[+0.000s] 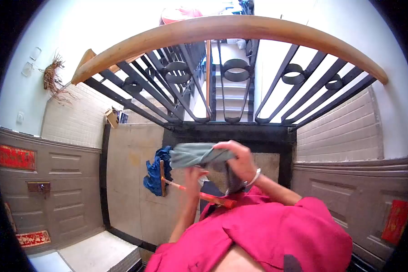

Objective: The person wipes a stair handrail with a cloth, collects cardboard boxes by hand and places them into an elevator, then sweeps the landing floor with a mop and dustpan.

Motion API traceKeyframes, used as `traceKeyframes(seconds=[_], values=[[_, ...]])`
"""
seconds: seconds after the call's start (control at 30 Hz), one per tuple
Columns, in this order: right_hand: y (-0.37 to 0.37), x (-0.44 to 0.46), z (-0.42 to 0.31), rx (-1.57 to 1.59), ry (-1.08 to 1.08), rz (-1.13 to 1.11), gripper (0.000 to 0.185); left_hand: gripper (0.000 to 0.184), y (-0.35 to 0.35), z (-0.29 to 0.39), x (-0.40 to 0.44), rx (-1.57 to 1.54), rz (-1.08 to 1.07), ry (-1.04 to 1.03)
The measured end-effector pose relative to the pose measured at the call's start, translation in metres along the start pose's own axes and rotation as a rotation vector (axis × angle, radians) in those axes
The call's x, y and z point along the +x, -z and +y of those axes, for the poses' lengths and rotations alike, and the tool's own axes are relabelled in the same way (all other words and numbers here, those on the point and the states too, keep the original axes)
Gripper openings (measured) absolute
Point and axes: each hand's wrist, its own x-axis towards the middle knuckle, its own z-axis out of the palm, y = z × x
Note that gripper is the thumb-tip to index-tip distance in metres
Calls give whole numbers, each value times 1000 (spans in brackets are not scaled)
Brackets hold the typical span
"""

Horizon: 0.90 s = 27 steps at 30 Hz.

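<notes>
A grey-green cloth [199, 154] is bunched up in front of my chest, with a darker fold hanging at its right side. My right hand [240, 158], with a pale bracelet at the wrist, grips the cloth's right end from above. Under its lower edge, my left hand [194, 177] holds the cloth with curled fingers, partly hidden and slightly blurred. A mop's red handle [208, 197] passes by my left wrist and reaches my pink top. At its far end, a wooden crossbar [162, 177] carries a blue rag [153, 181] at the floor.
A wooden handrail [231, 28] on black metal balusters curves ahead of me, with stairs [231, 102] beyond. Grey-brown doors with red paper strips [15, 157] stand at both sides. A white step [97, 254] lies lower left, and a small box [111, 117] sits near the railing.
</notes>
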Motion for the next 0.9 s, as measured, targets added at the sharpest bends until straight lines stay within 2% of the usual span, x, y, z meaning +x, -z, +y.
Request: traceKeyframes(seconds=[0.03,0.1,0.13,0.17,0.2,0.23,0.27,0.3,0.33,0.37,0.43,0.47,0.5,0.53,0.57,0.63,0.7,0.77,0.83,0.9], values=[[12,9,-16,54,-23,-23,37,28,9,-20,1,-6,-2,0],[32,19,-54,126,-74,14,32,26,14,-43,3,313,-464,135],[42,21,-72,108,-39,58,30,26,17,-39,6,302,-482,131],[52,21,-88,86,-5,112,28,27,20,-29,9,374,-623,127],[64,19,-99,241,9,180,27,29,20,-19,13,443,-775,119],[79,19,-110,390,36,254,27,29,23,-7,13,473,-839,149],[97,26,-124,335,170,343,27,30,32,3,11,508,-906,173],[114,35,-142,278,305,425,27,30,42,5,8,499,-943,107],[127,40,-162,244,401,503,36,30,51,6,4,491,-973,44],[138,59,-186,335,366,776,41,30,56,10,2,485,-1003,33],[185,96,-221,49,510,684,42,28,64,17,-4,596,-948,-214],[190,116,-243,14,531,647,40,28,66,16,-4,590,-965,-220],[196,135,-258,-21,553,605,38,28,66,16,-3,646,-931,-123],[230,149,-258,-312,435,500,34,30,65,15,-3,703,-895,-24],[276,160,-253,-594,304,391,31,30,67,14,-5,704,-910,-28],[384,177,-202,-1654,119,407,46,29,70,15,-5,716,-817,17],[354,136,-149,-1832,430,200,57,28,76,22,-8,782,-822,-43],[300,119,-108,-1812,106,159,68,26,92,15,-13,766,-702,-56],[284,134,-93,-1707,329,309,64,26,91,34,-12,808,-631,-16],[277,146,-97,-1661,394,204,60,23,89,48,-8,759,-516,19]])
